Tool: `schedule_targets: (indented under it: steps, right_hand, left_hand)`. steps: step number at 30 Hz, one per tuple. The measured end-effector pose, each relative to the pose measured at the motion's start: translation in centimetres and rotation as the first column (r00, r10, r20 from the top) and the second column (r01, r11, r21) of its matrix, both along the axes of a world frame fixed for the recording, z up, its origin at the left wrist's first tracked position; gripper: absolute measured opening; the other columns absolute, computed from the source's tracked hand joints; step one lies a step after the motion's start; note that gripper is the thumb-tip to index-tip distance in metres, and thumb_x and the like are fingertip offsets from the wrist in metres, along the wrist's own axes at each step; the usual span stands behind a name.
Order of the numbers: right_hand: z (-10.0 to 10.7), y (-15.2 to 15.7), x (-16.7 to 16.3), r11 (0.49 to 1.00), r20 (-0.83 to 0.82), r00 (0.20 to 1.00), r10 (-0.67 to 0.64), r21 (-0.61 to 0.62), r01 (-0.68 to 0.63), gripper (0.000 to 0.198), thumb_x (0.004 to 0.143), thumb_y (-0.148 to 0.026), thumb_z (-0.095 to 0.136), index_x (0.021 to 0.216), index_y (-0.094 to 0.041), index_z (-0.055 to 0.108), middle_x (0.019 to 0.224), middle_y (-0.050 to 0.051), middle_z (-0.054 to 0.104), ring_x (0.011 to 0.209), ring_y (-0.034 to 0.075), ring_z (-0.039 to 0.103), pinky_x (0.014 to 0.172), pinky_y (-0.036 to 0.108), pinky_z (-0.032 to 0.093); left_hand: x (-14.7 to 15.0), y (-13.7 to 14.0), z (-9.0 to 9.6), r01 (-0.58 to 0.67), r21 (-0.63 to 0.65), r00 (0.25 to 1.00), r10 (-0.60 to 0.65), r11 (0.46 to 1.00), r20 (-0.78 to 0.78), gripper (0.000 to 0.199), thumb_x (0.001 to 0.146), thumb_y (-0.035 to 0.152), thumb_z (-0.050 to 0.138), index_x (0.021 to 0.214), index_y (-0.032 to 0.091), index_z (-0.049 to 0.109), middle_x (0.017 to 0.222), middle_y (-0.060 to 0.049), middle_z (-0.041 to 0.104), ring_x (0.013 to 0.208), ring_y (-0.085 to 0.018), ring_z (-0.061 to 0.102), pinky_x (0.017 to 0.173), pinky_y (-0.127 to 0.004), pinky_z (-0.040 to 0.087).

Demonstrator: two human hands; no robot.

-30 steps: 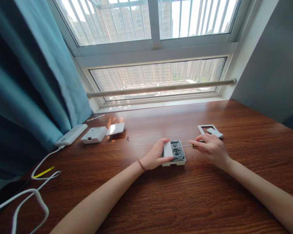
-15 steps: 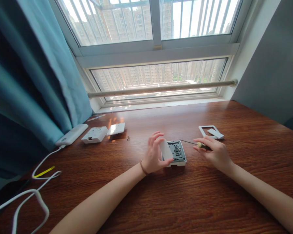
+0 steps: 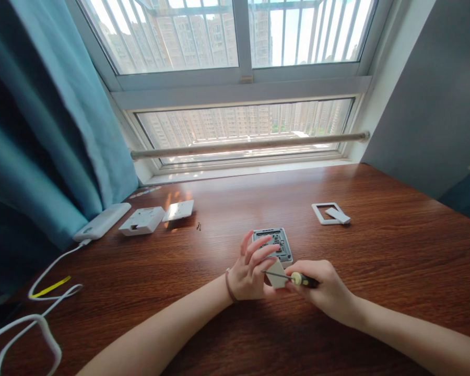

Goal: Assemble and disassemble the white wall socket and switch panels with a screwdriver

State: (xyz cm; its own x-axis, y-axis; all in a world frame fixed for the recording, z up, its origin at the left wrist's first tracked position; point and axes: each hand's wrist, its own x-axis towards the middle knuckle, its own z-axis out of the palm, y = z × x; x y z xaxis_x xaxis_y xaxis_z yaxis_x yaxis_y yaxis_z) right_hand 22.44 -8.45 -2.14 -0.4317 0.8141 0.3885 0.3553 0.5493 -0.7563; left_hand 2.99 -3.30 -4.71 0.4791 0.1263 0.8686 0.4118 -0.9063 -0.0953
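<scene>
A wall switch (image 3: 284,251) with its dark grey inner works exposed lies on the brown table in front of me. My left hand (image 3: 250,271) is at its near left side, thumb and fingers closed on a small white switch cover (image 3: 277,282). Some of its spread fingers cover part of the switch. My right hand (image 3: 327,290) grips a screwdriver (image 3: 302,280) with a black and yellow handle. The thin shaft crosses in front of the cover and points left. My right fingertips are at the cover's right edge; whether they also pinch it is hard to tell.
At the back right lies a white frame (image 3: 321,204) with a white strip (image 3: 338,215) across it. A white box (image 3: 141,221), a white plate (image 3: 179,210), small screws (image 3: 198,226) and a white power bank (image 3: 103,221) with a cable (image 3: 39,284) are on the left.
The white cover has come off the top of the switch toward me in my left hand. My right hand has moved left and nearer with the screwdriver, meeting the cover.
</scene>
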Motion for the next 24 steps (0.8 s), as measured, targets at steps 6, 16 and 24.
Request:
schedule_targets:
  steps: [6,16,24]
  right_hand:
    - [0.3,2.9,2.2,0.913,-0.115,0.907,-0.405,-0.108,0.394,0.024,0.081,-0.033,0.054,0.087,-0.013,0.066,0.060,0.001,0.059,0.050,0.011,0.052,0.052,0.024,0.042]
    - [-1.3,11.6,13.3,0.619,0.089,0.638,-0.765,-0.173,0.767,0.038,0.071,-0.038,0.057,0.090,-0.007,0.068,0.054,0.004,0.060,0.038,0.011,0.045,0.035,0.023,0.032]
    - [-2.6,11.9,13.5,0.603,0.291,0.591,-0.752,-0.059,0.796,0.035,0.073,-0.042,0.054,0.076,-0.012,0.071,0.048,0.006,0.060,0.045,0.019,0.054,0.046,0.029,0.037]
  left_hand:
    - [-0.1,1.0,0.3,-0.043,-0.270,0.997,0.025,0.962,-0.068,0.107,0.057,0.061,0.069,0.136,0.015,0.014,0.128,-0.022,0.038,0.125,-0.036,0.035,0.102,-0.060,0.027]
    - [-0.3,1.1,0.9,-0.102,-0.575,0.987,0.010,0.812,-0.161,0.092,0.066,0.049,0.068,0.136,0.022,0.013,0.134,-0.017,0.030,0.128,-0.033,0.028,0.104,-0.055,0.027]
    - [-0.3,1.1,0.7,-0.104,-0.582,0.983,-0.004,0.807,-0.182,0.089,0.066,0.050,0.067,0.134,0.020,0.019,0.135,-0.017,0.031,0.129,-0.033,0.026,0.106,-0.055,0.025]
